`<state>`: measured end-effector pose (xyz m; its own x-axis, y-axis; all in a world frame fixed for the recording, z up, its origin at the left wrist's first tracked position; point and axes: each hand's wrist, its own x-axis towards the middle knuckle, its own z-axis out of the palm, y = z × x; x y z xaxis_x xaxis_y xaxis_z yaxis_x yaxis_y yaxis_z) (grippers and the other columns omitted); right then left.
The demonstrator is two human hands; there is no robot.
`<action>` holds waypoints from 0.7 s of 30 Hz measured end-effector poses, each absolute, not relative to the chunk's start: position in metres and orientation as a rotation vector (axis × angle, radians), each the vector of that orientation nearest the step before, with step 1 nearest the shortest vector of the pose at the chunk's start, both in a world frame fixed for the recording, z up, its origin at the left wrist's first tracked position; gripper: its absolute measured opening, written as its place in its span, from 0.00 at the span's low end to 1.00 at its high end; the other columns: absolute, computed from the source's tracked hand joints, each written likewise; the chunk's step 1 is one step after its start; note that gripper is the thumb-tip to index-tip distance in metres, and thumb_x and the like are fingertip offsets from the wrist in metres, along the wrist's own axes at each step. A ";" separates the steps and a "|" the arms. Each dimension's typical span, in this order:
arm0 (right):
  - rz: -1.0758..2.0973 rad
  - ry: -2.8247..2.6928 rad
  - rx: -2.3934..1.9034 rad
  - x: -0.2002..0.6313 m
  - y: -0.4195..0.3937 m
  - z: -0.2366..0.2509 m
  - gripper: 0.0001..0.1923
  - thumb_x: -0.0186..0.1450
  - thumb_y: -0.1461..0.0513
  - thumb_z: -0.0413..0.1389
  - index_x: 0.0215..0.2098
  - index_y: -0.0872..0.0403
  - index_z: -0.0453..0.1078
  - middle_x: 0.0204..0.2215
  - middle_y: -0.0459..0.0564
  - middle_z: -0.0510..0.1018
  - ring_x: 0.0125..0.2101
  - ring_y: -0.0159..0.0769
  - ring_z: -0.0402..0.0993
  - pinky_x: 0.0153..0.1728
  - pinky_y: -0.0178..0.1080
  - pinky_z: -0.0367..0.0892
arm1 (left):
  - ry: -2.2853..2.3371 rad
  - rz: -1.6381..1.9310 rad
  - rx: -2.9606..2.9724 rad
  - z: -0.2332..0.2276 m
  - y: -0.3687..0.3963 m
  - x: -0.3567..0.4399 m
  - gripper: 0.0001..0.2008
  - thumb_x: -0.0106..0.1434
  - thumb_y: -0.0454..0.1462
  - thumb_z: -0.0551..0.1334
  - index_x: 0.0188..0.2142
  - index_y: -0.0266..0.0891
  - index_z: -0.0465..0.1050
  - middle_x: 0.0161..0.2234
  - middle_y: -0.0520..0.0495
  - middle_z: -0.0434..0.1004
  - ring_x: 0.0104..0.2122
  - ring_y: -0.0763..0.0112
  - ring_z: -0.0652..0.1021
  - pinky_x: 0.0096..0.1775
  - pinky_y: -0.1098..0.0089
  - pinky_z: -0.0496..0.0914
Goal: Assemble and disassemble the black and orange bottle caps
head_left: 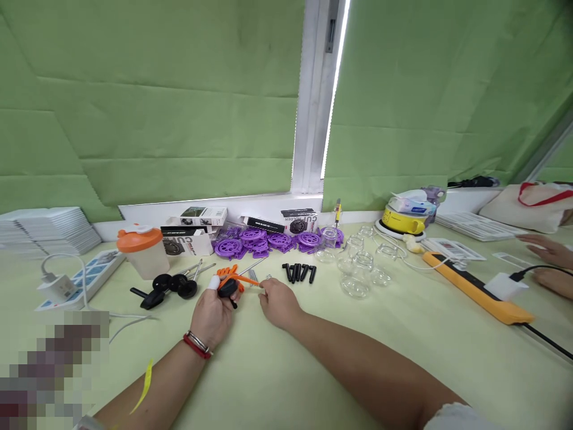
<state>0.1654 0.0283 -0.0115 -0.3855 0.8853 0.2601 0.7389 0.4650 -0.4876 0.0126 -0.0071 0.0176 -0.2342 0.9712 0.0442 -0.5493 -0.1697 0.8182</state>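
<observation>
My left hand (212, 313) is closed around a black rounded part (228, 289) with a short black stem below it. A white covering is on one of its fingers. Against the black part lies an orange plastic piece (230, 272), from which a thin orange strip (248, 280) stretches to the right. The far end of that strip is between the fingertips of my right hand (281, 303). How the orange piece and the black part are joined is hidden by my fingers. Small screws (253, 276) lie just beyond my hands.
Black knob-like parts (187, 289) and screwdrivers (197, 270) lie left. Behind are purple wheel-shaped parts (254, 242) and boxes (203, 215). Black tubes (299, 273) and glass cups (356, 283) stand right. An orange-lidded shaker (141, 254), power strips (483, 292) and another person's hands (548, 251) flank these.
</observation>
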 end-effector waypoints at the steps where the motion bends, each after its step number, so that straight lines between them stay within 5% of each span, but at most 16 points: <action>1: 0.357 -2.232 -1.387 0.161 0.032 -0.011 0.13 0.63 0.64 0.49 0.44 0.56 0.69 0.39 0.55 0.74 0.39 0.39 0.71 0.38 0.38 0.62 | 0.832 1.689 0.715 0.017 -0.007 0.012 0.11 0.63 0.43 0.55 0.31 0.36 0.68 0.21 0.52 0.66 0.21 0.74 0.66 0.26 0.72 0.64; 21: 0.179 -2.319 -1.595 0.143 0.055 -0.008 0.11 0.59 0.69 0.49 0.36 0.56 0.71 0.34 0.54 0.76 0.33 0.39 0.74 0.29 0.35 0.62 | 0.905 1.787 0.698 0.013 -0.001 0.007 0.12 0.65 0.39 0.51 0.33 0.34 0.69 0.21 0.51 0.68 0.20 0.74 0.67 0.25 0.73 0.63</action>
<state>0.1434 0.0555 -0.0083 -0.3256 0.9264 0.1892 0.8863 0.3688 -0.2803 0.0068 -0.0006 0.0133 -0.3583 0.9317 0.0589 -0.5042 -0.2462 0.8277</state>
